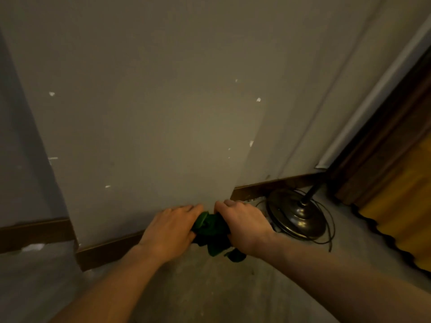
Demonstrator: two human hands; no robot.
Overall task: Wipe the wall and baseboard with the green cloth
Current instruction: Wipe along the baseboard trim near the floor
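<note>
A dim room corner is seen from above, looking down along two bare forearms. A bunched green cloth [211, 231] is gripped between both hands low against the wall [144, 117], at the outer corner where the dark brown baseboard [107, 252] meets the floor [210, 287]. The left hand [170, 229] is closed over the cloth's left side, its fingers stretched forward and reaching the base of the wall. The right hand [242, 224] is curled over the cloth's right side, with a loose end of fabric hanging down below the wrist onto the floor. The wall is grey and marked with small white chips. Just to the right of the hands, the round dark metal base of a floor lamp [296, 215] is seen standing on the floor, ringed by a loose black cord [331, 231]. A wooden door frame [377, 145] is visible at far right.
</note>
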